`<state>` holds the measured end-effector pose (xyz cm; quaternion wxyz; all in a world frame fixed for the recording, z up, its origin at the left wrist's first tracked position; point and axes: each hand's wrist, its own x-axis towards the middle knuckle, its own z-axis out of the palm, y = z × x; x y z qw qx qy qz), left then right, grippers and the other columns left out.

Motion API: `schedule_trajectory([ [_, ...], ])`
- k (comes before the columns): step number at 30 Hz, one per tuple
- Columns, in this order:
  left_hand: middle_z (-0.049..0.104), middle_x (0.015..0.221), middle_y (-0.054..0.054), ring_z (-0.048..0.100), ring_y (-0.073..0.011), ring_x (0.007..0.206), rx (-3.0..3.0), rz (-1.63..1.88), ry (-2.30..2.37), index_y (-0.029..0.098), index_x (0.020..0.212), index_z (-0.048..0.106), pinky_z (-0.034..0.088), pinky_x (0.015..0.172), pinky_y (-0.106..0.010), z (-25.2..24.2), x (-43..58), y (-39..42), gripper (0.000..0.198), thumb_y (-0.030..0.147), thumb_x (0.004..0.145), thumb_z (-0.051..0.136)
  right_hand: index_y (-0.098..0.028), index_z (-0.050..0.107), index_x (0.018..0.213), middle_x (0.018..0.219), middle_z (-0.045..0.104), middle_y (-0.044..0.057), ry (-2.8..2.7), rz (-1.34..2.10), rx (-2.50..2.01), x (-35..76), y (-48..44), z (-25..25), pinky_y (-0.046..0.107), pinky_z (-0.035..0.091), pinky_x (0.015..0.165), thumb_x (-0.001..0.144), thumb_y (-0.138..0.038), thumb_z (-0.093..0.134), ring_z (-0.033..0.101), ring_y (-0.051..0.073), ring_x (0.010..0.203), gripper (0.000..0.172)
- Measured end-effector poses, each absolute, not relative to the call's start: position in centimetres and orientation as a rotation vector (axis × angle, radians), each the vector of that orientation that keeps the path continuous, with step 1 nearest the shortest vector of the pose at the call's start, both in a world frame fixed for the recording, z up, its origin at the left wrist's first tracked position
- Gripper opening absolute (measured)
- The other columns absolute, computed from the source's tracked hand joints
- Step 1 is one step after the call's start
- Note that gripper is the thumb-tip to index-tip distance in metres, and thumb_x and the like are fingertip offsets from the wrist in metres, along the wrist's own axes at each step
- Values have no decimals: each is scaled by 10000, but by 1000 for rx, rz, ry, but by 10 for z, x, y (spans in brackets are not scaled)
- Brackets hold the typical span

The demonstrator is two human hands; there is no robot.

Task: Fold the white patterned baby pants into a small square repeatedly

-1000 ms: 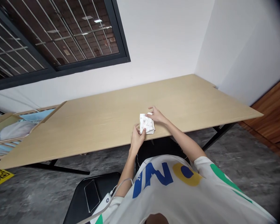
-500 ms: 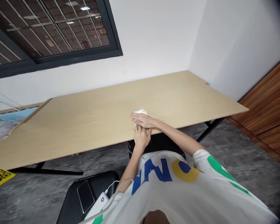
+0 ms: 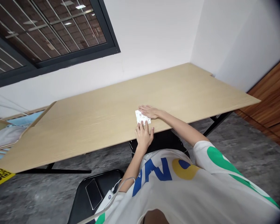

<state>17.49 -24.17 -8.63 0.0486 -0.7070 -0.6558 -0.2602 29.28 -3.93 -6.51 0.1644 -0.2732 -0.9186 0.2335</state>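
Observation:
A small white folded piece (image 3: 140, 117), printed with a faint pattern, lies on the table near its front edge; whether it is cloth or paper I cannot tell. My right hand (image 3: 151, 111) lies flat along its far right side, fingers together and stretched to the left, covering part of it. From the near side, my left hand (image 3: 144, 135) rests its fingertips on the lower edge of the folded piece. The thumb of that hand is spread to the right, and nothing is gripped in either hand.
The long wooden table (image 3: 102, 115) runs along the white wall. Left of me stands a black stool (image 3: 81, 189) with a phone (image 3: 93, 193) and a white power bank (image 3: 106, 199) with a cable. Bins with blue and white items (image 3: 8, 135) are at far left.
My right hand has slid away from over my left hand toward the far side, so more of the folded piece shows. My left fingers have spread on its near edge. The view shifted slightly.

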Motion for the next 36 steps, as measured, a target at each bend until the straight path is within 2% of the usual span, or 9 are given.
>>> schedule_trajectory([
  [6, 467, 1604, -221, 412, -439, 1478, -2123, -772, -2052, 151, 1522, 525, 376, 1145, -606, -81, 177, -244, 591, 481, 1035, 472, -138, 316, 1669, 1742, 249, 98, -2381, 655, -885, 298, -39, -76, 456, 147, 1333, 1096, -571, 215, 208, 230, 1621, 725],
  [11, 512, 1533, -237, 517, -381, 1354, -1870, -779, -2266, 129, 1511, 487, 350, 1138, -570, -64, 159, -239, 599, 493, 1037, 444, -113, 437, 1586, 1591, 492, 193, -2044, 539, -922, 303, -42, -76, 496, 279, 1274, 1100, -570, 158, 425, 278, 1495, 724],
  [16, 651, 1285, -221, 552, -393, 1270, -1786, -714, -2503, 133, 1227, 652, 311, 1125, -584, -50, 134, -220, 466, 499, 1015, 454, -136, 516, 1500, 1422, 576, 190, -2041, 474, -915, 304, -46, -72, 496, 389, 1174, 1100, -450, 307, 530, 289, 1315, 550],
  [19, 670, 1238, -219, 569, -402, 1250, -1841, -726, -2532, 147, 1109, 672, 327, 1110, -582, -46, 128, -210, 414, 502, 993, 494, -114, 536, 1477, 1382, 566, 195, -2168, 416, -925, 301, -49, -70, 481, 411, 1134, 1026, -381, 511, 538, 301, 1259, 525],
  [22, 686, 1195, -213, 595, -395, 1227, -1900, -789, -2552, 151, 1047, 655, 356, 1092, -562, -43, 128, -200, 326, 449, 962, 553, -115, 648, 1329, 1307, 593, 178, -2303, 398, -905, 299, -53, -63, 471, 400, 1123, 973, -311, 601, 536, 302, 1240, 409],
  [25, 724, 1021, -148, 679, -322, 1054, -1992, -915, -2562, 162, 1015, 632, 455, 984, -463, -39, 134, -193, 203, 341, 929, 587, -125, 695, 1170, 1253, 620, 161, -2310, 420, -932, 302, -68, -45, 458, 401, 1112, 934, -234, 645, 542, 288, 1223, 264],
  [28, 702, 817, -59, 688, -225, 789, -2148, -1097, -2522, 172, 981, 622, 503, 774, -334, -34, 151, -198, 156, 304, 898, 624, -136, 673, 1108, 1166, 665, 113, -2218, 556, -947, 321, -100, -21, 368, 449, 1045, 930, -175, 629, 588, 224, 1135, 188],
  [32, 693, 793, -23, 656, -161, 702, -2436, -1385, -2305, 171, 982, 623, 504, 689, -275, -27, 197, -224, 171, 313, 892, 656, -133, 592, 1212, 1050, 704, 61, -2156, 597, -948, 386, -159, 2, 248, 511, 809, 1048, -269, 454, 651, 146, 895, 254],
  [36, 722, 902, -44, 685, -169, 808, -2994, -1565, -1784, 190, 980, 630, 540, 773, -299, -13, 255, -250, 181, 351, 906, 671, -178, 634, 1080, 898, 708, 32, -1850, 615, -1199, 476, -216, 14, 268, 502, 693, 979, -393, 603, 650, 177, 781, 240],
])
